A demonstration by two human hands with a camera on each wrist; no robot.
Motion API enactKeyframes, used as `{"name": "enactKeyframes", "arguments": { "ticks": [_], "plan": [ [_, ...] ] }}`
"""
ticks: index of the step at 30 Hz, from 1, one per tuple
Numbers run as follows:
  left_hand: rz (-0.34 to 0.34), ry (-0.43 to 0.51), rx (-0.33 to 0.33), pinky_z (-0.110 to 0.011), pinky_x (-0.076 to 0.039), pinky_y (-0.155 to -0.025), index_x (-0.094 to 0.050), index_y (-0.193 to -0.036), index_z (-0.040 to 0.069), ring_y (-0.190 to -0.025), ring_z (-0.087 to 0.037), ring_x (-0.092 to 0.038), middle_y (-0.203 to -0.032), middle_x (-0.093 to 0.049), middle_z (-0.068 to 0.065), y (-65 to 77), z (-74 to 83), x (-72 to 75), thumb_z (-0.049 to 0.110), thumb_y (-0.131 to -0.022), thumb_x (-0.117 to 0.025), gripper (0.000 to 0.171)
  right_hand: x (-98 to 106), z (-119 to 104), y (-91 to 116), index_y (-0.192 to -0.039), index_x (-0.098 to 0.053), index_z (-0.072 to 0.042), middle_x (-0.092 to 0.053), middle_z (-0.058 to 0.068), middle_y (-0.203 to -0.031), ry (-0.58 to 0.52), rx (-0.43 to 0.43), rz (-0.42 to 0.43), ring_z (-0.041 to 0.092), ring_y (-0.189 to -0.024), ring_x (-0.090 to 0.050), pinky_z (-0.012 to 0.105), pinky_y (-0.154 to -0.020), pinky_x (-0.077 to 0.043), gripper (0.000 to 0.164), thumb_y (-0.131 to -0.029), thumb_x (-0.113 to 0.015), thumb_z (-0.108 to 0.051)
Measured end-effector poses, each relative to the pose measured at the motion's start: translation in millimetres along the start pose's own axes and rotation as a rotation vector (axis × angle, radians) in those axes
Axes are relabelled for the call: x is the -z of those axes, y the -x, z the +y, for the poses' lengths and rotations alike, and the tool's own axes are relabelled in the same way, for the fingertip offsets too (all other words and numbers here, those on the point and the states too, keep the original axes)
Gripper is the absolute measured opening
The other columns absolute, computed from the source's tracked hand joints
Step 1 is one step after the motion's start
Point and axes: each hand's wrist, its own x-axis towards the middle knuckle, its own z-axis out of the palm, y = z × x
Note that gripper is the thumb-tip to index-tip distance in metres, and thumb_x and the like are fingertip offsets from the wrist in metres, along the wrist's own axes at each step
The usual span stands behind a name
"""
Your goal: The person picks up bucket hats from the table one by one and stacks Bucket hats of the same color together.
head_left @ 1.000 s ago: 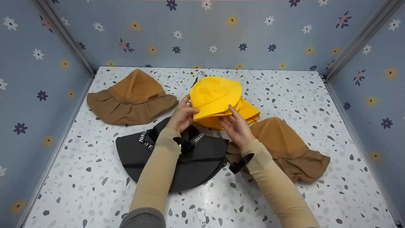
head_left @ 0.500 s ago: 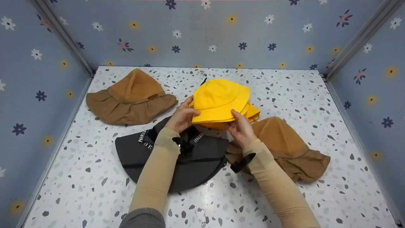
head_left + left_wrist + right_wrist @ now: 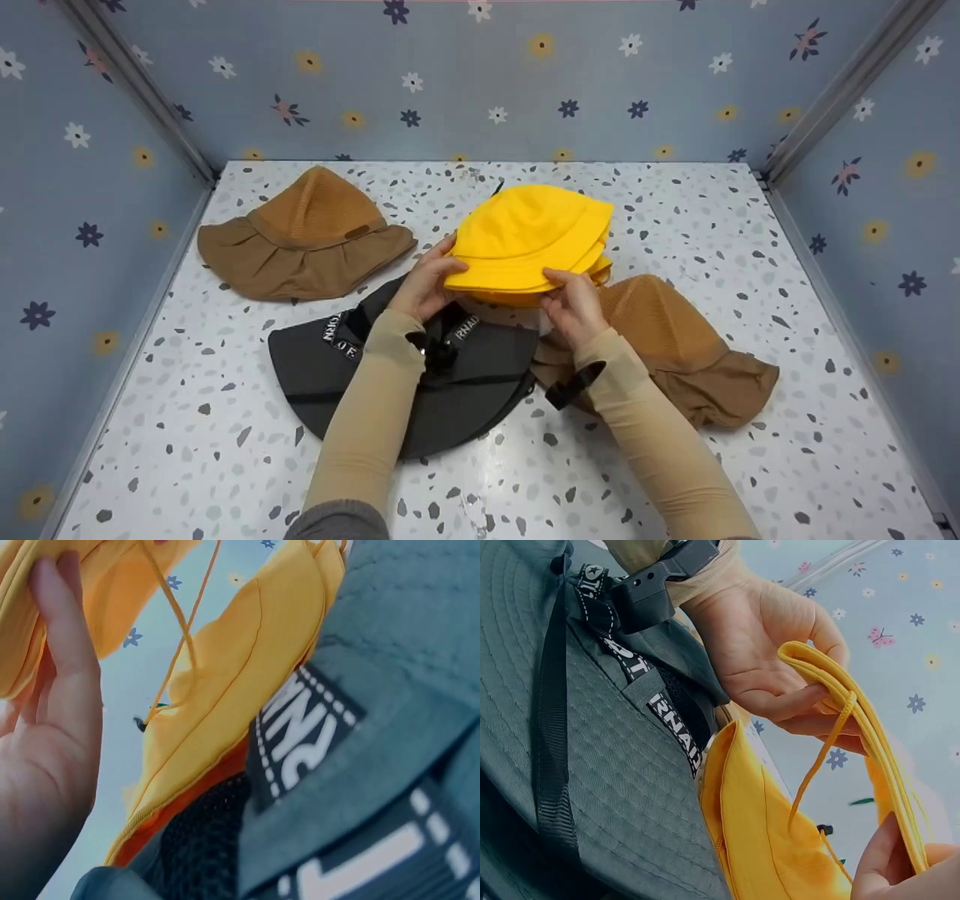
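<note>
A yellow bucket hat [image 3: 532, 232], folded flat, is held up off the table between both hands. My left hand [image 3: 427, 283] pinches its brim at the left corner, thumb on top. At the front right of the brim, my right hand [image 3: 574, 306] grips it between thumb and fingers. Beneath lies a second yellow hat [image 3: 757, 825], mostly hidden in the head view. A thin yellow cord [image 3: 821, 765] hangs from the held hat in the right wrist view. Under my left forearm rests a dark grey wide-brimmed hat [image 3: 450, 409] with a lettered strap.
One brown hat [image 3: 315, 225] with a ruffled brim lies at the back left. Another brown hat [image 3: 660, 330] is at the right, partly behind my right hand and wrist. Flowered walls [image 3: 465, 75] enclose the speckled table [image 3: 600, 487] at the back and sides.
The upper yellow hat has been spread wider to the right and its brim straightened. My right hand has shifted slightly and now grips the brim; the other hats stay put.
</note>
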Motion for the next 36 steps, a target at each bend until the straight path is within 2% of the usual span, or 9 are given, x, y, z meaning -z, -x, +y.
{"name": "enactKeyframes", "arguments": {
  "ticks": [3, 7, 10, 16, 20, 24, 27, 31, 36],
  "plan": [
    [0.035, 0.080, -0.031, -0.034, -0.055, -0.079, -0.029, -0.157, 0.019, -0.111, -0.023, -0.055, -0.153, -0.039, -0.011, -0.7, -2.4, -1.8, 0.002, -0.096, -0.048, 0.066, -0.5, 1.1, 1.2, -0.114, -0.047, -0.005, -0.053, 0.005, -0.106, 0.008, 0.013, 0.001, 0.016, -0.091, -0.055, 0.028, -0.079, -0.048, 0.024, -0.095, -0.049, 0.010],
    [0.080, 0.216, -0.062, -0.032, -0.052, -0.076, -0.040, -0.149, 0.009, -0.098, -0.019, -0.060, -0.131, -0.055, -0.010, -3.8, -8.1, -7.1, 0.014, -0.102, -0.047, 0.047, 0.2, 2.0, 3.9, -0.111, -0.049, -0.003, -0.054, 0.007, -0.107, -0.023, 0.023, -0.001, 0.017, -0.091, -0.058, 0.029, -0.077, -0.050, 0.020, -0.095, -0.050, 0.011],
    [0.109, 0.313, -0.078, -0.031, -0.049, -0.078, -0.046, -0.142, 0.007, -0.097, -0.017, -0.059, -0.119, -0.060, -0.007, -6.4, -13.7, -12.6, 0.024, -0.104, -0.049, 0.042, -0.7, 3.4, 5.3, -0.109, -0.051, -0.001, -0.054, 0.008, -0.107, -0.060, 0.031, 0.003, 0.018, -0.089, -0.060, 0.030, -0.075, -0.052, 0.019, -0.094, -0.052, 0.011],
    [0.096, 0.543, -0.121, -0.030, -0.040, -0.108, -0.042, -0.148, 0.010, -0.125, -0.016, -0.050, -0.137, -0.053, -0.004, -12.4, -25.4, -29.5, 0.025, -0.103, -0.053, 0.048, -3.5, 10.0, 7.9, -0.102, -0.054, 0.000, -0.054, 0.009, -0.103, -0.116, 0.057, 0.032, 0.019, -0.078, -0.060, 0.031, -0.070, -0.052, 0.016, -0.091, -0.055, 0.012],
    [0.076, 0.559, -0.164, -0.030, -0.030, -0.119, -0.039, -0.147, 0.009, -0.135, -0.016, -0.043, -0.143, -0.048, -0.003, -15.5, -30.6, -43.6, 0.018, -0.104, -0.051, 0.046, -5.7, 16.3, 10.4, -0.104, -0.054, 0.000, -0.053, 0.009, -0.108, -0.194, 0.050, 0.021, 0.020, -0.085, -0.062, 0.032, -0.074, -0.055, 0.020, -0.091, -0.054, 0.014],
    [0.111, 0.553, -0.204, -0.030, -0.032, -0.118, -0.043, -0.144, 0.008, -0.136, -0.016, -0.044, -0.139, -0.051, -0.003, -16.2, -32.4, -52.7, 0.012, -0.104, -0.049, 0.041, -6.0, 20.5, 11.8, -0.099, -0.057, 0.000, -0.054, 0.009, -0.107, -0.222, 0.053, 0.011, 0.019, -0.086, -0.062, 0.029, -0.073, -0.054, 0.016, -0.091, -0.054, 0.014],
    [0.148, 0.566, -0.211, -0.030, -0.034, -0.117, -0.044, -0.143, 0.007, -0.136, -0.016, -0.045, -0.137, -0.053, -0.003, -14.3, -31.9, -54.5, 0.009, -0.104, -0.048, 0.039, -3.5, 20.6, 12.3, -0.097, -0.058, 0.001, -0.054, 0.009, -0.105, -0.192, 0.066, -0.012, 0.019, -0.087, -0.061, 0.028, -0.074, -0.052, 0.015, -0.092, -0.052, 0.014],
    [0.151, 0.583, -0.216, -0.032, -0.034, -0.118, -0.043, -0.144, 0.008, -0.138, -0.017, -0.044, -0.136, -0.053, -0.003, -10.4, -29.8, -54.2, 0.006, -0.104, -0.047, 0.040, 2.4, 17.4, 12.0, -0.104, -0.055, 0.002, -0.053, 0.009, -0.108, -0.175, 0.085, -0.056, 0.019, -0.096, -0.060, 0.029, -0.078, -0.054, 0.021, -0.092, -0.047, 0.017],
    [0.145, 0.581, -0.228, -0.033, -0.032, -0.119, -0.046, -0.140, 0.007, -0.129, -0.016, -0.048, -0.129, -0.056, -0.003, -9.3, -27.5, -53.1, 0.004, -0.104, -0.045, 0.036, 6.1, 10.6, 10.7, -0.102, -0.053, 0.003, -0.053, 0.009, -0.103, -0.197, 0.078, -0.073, 0.019, -0.090, -0.059, 0.028, -0.076, -0.053, 0.017, -0.093, -0.046, 0.015]
  ]
}}
